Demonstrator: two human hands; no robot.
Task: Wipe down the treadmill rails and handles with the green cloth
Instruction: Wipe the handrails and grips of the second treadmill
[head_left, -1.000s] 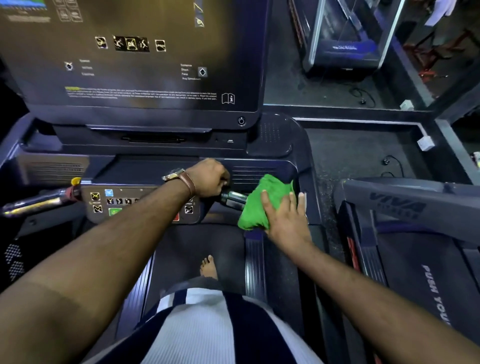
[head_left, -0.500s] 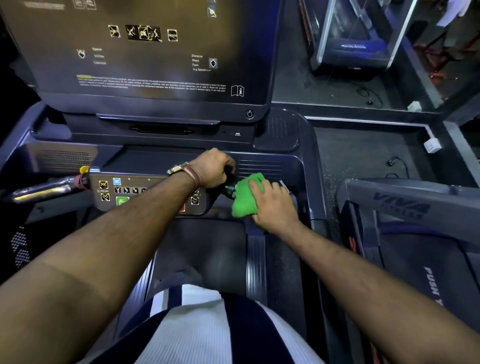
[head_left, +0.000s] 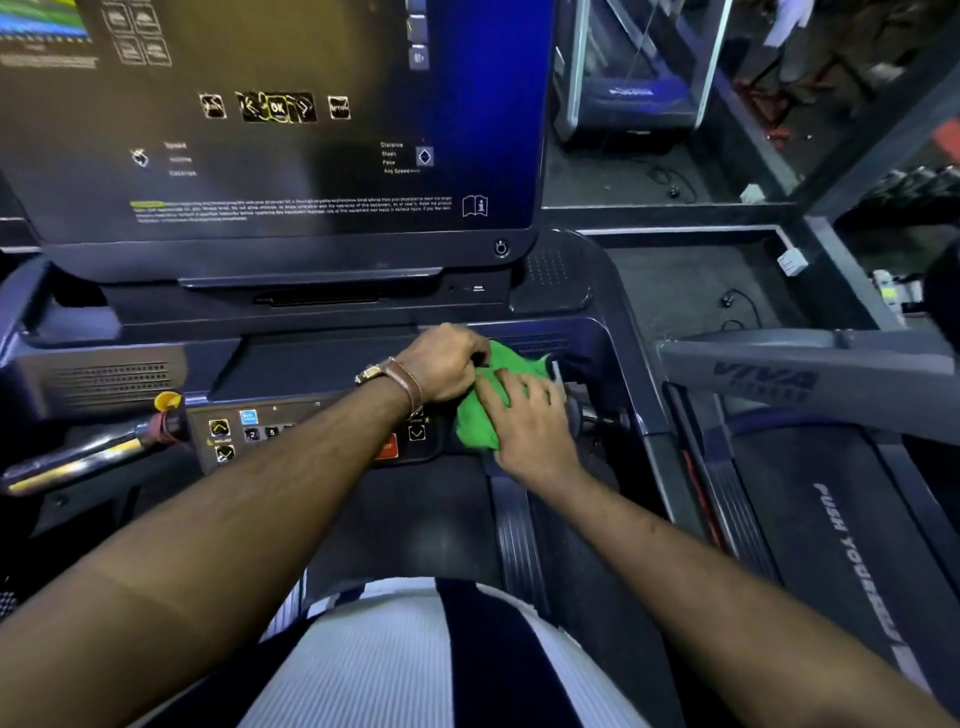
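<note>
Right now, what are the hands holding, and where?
The right hand grips the green cloth across its lower right side. The left hand curls at the cloth's upper left edge; whether it grips cloth or handle is hidden.

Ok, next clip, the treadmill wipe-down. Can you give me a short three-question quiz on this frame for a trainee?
1. True or false: no hand touches the green cloth.
2. Which wrist carries the watch? A left, B right, C neither.
3. Fill in: the steel handle to the left of the button panel is touched by ___ hand.

Key:
1. False: the right hand holds the green cloth at the right end of the console.
2. A.
3. Neither.
</note>
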